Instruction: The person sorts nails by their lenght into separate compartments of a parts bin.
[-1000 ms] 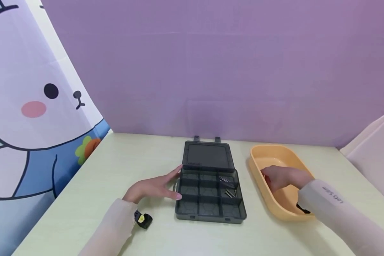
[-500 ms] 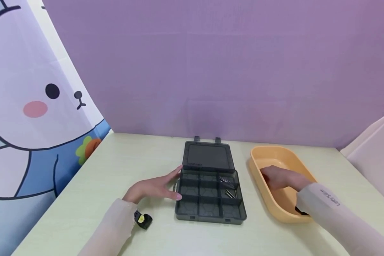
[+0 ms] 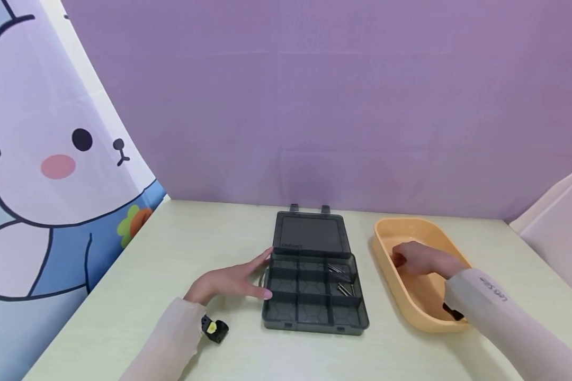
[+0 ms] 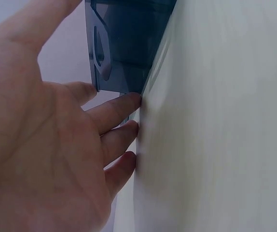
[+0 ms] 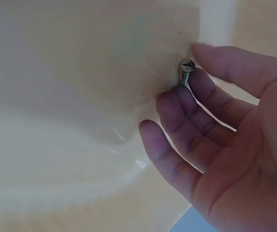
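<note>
A dark translucent compartment box [image 3: 313, 315] lies on the table with its lid [image 3: 310, 233] folded back. My left hand [image 3: 229, 279] steadies its left side, thumb at the front wall and fingers spread along the edge. In the left wrist view the fingertips [image 4: 129, 101] touch the box's side and the tabletop. Inside the yellow-orange tray [image 3: 386, 267], my right hand [image 3: 421, 259] has curled fingers. The right wrist view shows a cross-head screw [image 5: 186, 67] at its fingertips, apparently held between the curled fingers, head up; the exact contact is partly hidden.
Metal screws [image 3: 345, 289] lie in a right-hand compartment of the box, and several more thin metal pieces [image 3: 337, 269] lie in the one behind it. A purple cloth [image 3: 286, 106] hangs behind the pale table [image 3: 209, 227].
My right hand has shifted slightly up and back within the tray, fingers still curled. The left hand keeps its place on the box. The head view has tilted a little.
</note>
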The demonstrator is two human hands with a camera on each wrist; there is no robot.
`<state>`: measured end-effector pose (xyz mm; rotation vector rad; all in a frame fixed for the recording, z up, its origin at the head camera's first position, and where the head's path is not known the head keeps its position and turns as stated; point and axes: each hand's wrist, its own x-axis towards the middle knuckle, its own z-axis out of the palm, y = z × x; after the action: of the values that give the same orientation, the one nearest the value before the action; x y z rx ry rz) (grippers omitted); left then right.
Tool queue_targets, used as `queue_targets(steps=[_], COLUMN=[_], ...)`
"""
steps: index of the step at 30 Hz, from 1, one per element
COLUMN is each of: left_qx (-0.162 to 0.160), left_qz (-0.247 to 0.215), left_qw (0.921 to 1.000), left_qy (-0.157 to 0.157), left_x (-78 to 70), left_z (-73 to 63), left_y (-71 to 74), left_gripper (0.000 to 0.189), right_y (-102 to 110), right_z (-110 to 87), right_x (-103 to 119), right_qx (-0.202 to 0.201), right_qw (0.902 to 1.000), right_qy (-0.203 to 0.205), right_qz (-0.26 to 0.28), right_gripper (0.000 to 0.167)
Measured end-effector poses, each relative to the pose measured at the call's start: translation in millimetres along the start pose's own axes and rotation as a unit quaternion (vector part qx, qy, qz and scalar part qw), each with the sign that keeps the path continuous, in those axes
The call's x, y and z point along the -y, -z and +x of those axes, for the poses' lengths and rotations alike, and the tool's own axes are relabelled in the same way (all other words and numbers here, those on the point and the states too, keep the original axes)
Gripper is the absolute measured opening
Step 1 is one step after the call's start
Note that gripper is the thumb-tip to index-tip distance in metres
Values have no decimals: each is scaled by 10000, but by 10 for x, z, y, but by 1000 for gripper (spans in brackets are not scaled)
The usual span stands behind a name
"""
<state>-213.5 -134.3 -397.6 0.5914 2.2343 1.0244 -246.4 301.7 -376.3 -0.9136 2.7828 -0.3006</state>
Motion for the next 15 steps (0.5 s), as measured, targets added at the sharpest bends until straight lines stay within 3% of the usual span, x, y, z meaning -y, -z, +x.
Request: queue_targets(steps=[9, 15], left_qx=[5, 25], left_qz=[-33, -41], left_qw=[10000, 10000], left_qy=[-35, -80], left_x=[-16, -14], left_z=[-24, -24], left_y=[-3, -3], left_gripper=[107, 108], right_y=[23, 29], right_z=[-3, -6], right_x=[-109, -129], right_qx=[-225, -167], right_qw=[9994, 9992], right_qy=[-5, -220], right_qz=[253, 273], right_gripper=[14, 17])
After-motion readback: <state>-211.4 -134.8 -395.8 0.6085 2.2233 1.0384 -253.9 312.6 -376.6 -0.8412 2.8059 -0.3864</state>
